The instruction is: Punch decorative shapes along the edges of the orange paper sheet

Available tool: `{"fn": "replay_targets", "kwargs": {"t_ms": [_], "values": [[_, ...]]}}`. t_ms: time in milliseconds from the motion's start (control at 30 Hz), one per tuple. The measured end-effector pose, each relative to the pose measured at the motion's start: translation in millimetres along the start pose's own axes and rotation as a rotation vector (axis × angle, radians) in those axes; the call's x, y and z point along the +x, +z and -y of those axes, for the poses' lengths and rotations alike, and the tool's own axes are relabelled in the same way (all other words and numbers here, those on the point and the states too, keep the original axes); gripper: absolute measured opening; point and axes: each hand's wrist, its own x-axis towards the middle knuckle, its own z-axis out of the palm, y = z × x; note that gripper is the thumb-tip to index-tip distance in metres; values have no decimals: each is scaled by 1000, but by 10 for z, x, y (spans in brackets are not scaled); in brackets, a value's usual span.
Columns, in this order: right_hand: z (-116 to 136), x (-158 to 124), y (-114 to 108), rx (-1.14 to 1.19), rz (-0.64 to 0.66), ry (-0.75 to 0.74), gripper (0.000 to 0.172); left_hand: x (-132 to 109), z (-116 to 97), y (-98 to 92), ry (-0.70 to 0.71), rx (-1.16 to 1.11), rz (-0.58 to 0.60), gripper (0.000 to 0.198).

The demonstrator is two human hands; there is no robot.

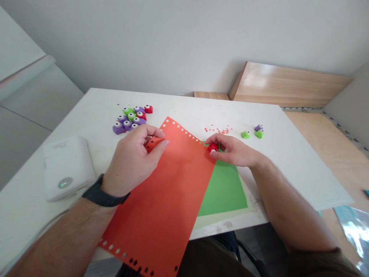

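Pinching a curled edge of red paper [157,192] in the left hand [132,161], right hand [233,151] closed tight on a small red paper punch [213,147], green paper [223,190] beneath, more punches [131,119] beyond

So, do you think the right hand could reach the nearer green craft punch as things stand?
Probably yes: nothing lies between the right hand and the green craft punch, though it would likely set down the red craft punch first.

No readable text, faint mark — illegible — on white device [67,169]
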Motion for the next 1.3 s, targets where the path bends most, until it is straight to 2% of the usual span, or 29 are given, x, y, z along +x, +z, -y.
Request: {"fn": "replay_targets", "kwargs": {"t_ms": [467, 1100, 1300], "values": [[-84, 25, 36, -7, -72, -3, 39, -5, -25, -20, 18, -9, 16, 19], [-85, 58, 65, 26, -85, 18, 36, -8, -27, -4, 3, -31, 25, 21], [-105, 78, 120, 22, -100, 25, 30, -9, -25, -7, 1, -23, 20, 20]]}}
